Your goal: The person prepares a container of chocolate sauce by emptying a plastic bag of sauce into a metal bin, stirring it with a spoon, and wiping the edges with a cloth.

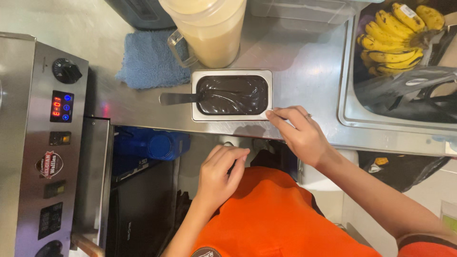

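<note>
Hands first: the left hand (220, 172) hangs near the orange shirt (276, 214), fingers curled, holding nothing. The right hand (297, 133) rests open on the desk (304, 71), fingertips touching the near right corner of the metal pan (232, 95) of dark chocolate. A spoon (183, 98) sticks out left. Steadying the pan seems the step; next calls for gripping that spoon. Farther off stand a jug (209, 28), a blue cloth (150, 59) and bananas (397, 35).

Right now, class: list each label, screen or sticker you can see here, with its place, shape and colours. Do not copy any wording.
Digital display: on the steel machine's panel at left; small dark rectangle, red glowing characters, blue buttons beside it.
Round badge: lower on the same panel; circular, red and white.
Sticker: on the banana bunch at top right; small, pale, oval.
</note>
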